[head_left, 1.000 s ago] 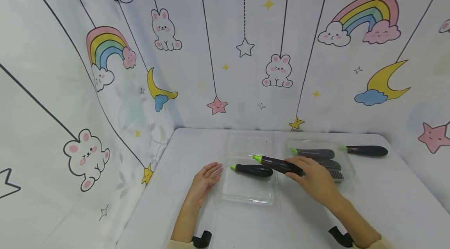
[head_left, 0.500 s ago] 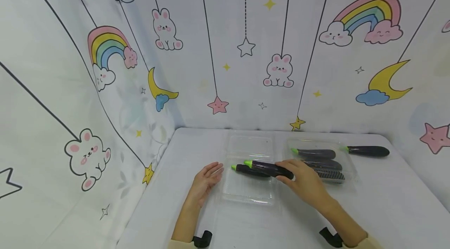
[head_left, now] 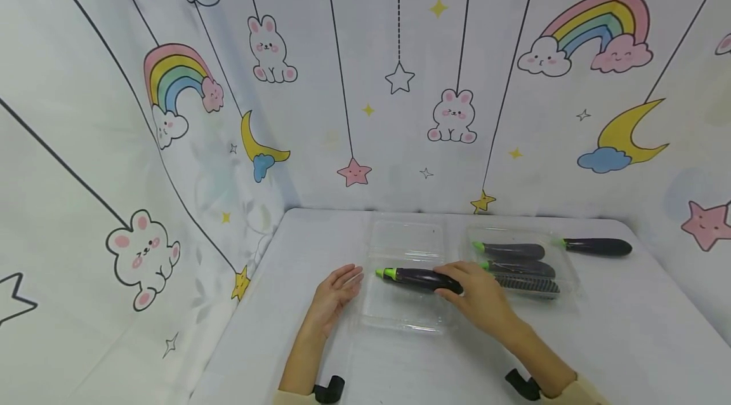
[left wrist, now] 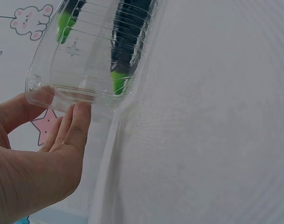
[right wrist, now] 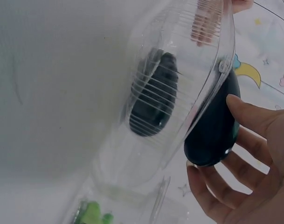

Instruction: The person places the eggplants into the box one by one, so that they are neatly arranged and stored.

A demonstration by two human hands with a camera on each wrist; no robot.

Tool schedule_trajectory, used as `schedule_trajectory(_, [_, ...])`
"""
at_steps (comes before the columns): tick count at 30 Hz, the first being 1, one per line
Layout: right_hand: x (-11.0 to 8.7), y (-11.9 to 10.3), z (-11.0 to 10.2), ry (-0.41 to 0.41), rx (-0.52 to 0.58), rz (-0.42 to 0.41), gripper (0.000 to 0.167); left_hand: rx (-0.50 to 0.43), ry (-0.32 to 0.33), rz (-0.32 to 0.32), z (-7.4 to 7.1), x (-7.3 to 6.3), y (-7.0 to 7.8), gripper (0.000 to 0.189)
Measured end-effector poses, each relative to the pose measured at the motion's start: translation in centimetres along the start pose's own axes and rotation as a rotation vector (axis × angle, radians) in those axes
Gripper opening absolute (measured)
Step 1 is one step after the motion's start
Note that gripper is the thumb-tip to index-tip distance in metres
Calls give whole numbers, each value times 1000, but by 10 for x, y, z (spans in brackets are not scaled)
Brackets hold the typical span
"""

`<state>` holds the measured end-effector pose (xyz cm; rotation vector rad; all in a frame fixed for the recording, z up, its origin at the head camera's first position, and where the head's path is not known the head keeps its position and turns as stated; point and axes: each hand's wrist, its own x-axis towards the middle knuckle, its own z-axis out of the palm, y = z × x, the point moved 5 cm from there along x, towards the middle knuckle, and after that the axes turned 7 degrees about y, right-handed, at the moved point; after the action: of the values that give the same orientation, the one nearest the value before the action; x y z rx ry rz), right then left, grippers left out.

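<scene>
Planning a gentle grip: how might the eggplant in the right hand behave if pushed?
The eggplant could slip, as its skin looks glossy. It may roll in a curve, being rounded and fatter at one end. It seems stiff, not sagging in the right hand.

Even light, soft shadows; dimmer wrist views

Our right hand (head_left: 476,294) grips a dark eggplant (head_left: 422,278) over the left clear tray (head_left: 400,315) | our left hand (head_left: 337,292) sits just beside that tray | we see more eggplants (head_left: 513,251) in the right clear tray (head_left: 564,270) | another eggplant (head_left: 598,247) lies to its right on the white table (head_left: 622,316)
</scene>
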<state>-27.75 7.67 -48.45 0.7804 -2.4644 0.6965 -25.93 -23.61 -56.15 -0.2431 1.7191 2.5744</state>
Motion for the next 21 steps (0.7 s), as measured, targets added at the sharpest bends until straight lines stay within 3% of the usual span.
schedule_trajectory(15, [7,-5,26,9,3,-72,48,8,0,-3,-2,3,-2,66])
schedule_trajectory(21, [7,-6,35,7,8,-60,46,5,-8,0,-2,3,-1,66])
